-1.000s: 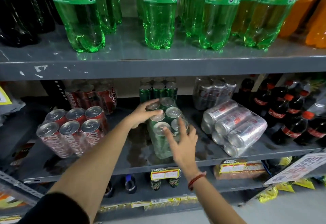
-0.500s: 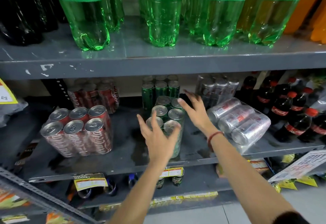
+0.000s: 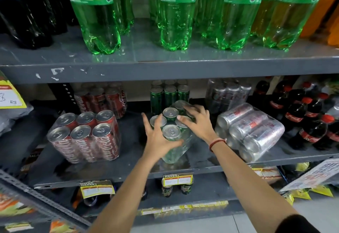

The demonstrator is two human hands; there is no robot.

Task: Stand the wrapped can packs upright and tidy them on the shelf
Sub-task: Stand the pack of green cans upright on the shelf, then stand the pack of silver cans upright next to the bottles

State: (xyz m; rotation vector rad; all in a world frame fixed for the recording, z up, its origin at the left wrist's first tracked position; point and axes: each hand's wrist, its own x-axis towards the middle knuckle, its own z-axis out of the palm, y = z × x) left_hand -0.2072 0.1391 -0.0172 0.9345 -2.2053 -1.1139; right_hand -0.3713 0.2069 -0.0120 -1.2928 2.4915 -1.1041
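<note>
A shrink-wrapped pack of green cans (image 3: pixel 173 153) stands upright in the middle of the grey metal shelf (image 3: pixel 113 175). My left hand (image 3: pixel 157 139) clasps its front left side, thumb across the front. My right hand (image 3: pixel 199 121), with a red thread on the wrist, lies over the top right cans with curled fingers. To the left a wrapped pack of red Coca-Cola cans (image 3: pixel 86 141) stands upright. On the right a wrapped pack of silver cans (image 3: pixel 251 132) lies on its side, can tops facing left.
Behind them stand upright red (image 3: pixel 102 98), green (image 3: pixel 169 93) and silver (image 3: pixel 227 93) can packs. Small cola bottles (image 3: pixel 310 119) fill the shelf's right end. Large Sprite bottles (image 3: pixel 99 20) stand on the shelf above. Price tags (image 3: pixel 178 178) hang on the shelf's front edge.
My left hand came from the back of the green pack to its front left. My right hand went from the front to behind the pack, then back onto its top.
</note>
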